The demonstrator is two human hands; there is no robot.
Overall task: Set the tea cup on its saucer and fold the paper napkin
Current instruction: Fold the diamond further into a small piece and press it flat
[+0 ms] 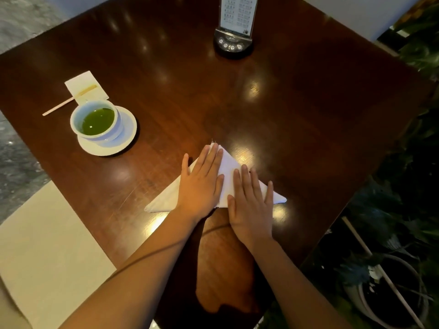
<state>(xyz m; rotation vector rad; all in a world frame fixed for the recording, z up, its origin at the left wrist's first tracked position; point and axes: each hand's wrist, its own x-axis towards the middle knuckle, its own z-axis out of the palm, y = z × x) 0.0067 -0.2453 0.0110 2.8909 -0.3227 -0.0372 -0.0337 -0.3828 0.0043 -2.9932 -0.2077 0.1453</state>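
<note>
Menu card (238,13) text unreadable, hands flat on napkin (229,167)

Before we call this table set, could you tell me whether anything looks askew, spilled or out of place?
The tea cup sits off-centre on its saucer, toward the left rim. No spill shows. The wooden stick lies half off its small paper. Both the left hand and the right hand press the triangular napkin flat.

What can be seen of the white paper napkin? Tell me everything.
The paper napkin is white, thin and folded into a flat triangle, its apex pointing away from the person and its long edge nearest them. It lies on the dark wooden table. The left hand and right hand press flat on it, fingers spread, covering its middle; both side corners stay visible.
</note>
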